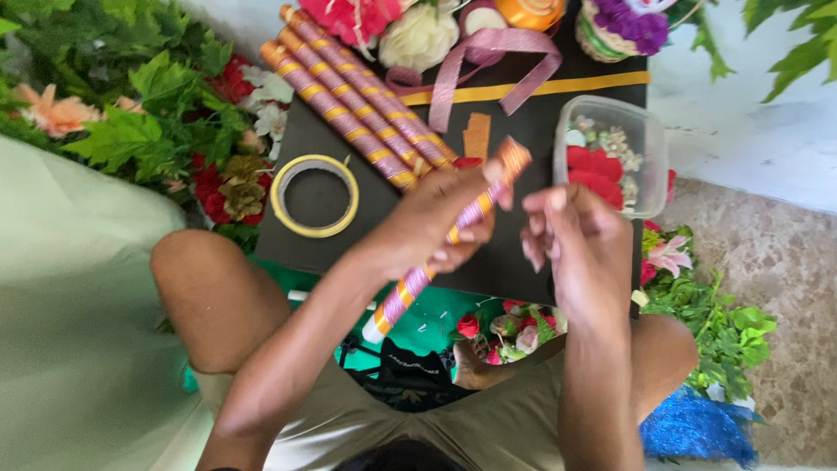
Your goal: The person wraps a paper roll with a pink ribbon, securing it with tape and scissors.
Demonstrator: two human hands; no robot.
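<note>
My left hand [436, 222] grips a stick [410, 283] wrapped in pink glitter ribbon and orange bands, held slanted over a dark board [514, 262]. Its upper end [513, 157] points toward a clear plastic box. My right hand [575, 235] hovers just right of the stick with fingers curled and pinched together; whether it holds anything small I cannot tell. Three similar wrapped sticks [349, 96] lie side by side on the board behind my hands.
A roll of yellow tape [315, 195] lies on the board at left. The clear box [610, 153] holds red and pale flower pieces. Pink ribbon [488, 61], an orange strip [540, 89], artificial flowers and green leaves [131, 122] surround the board. My knees frame the foreground.
</note>
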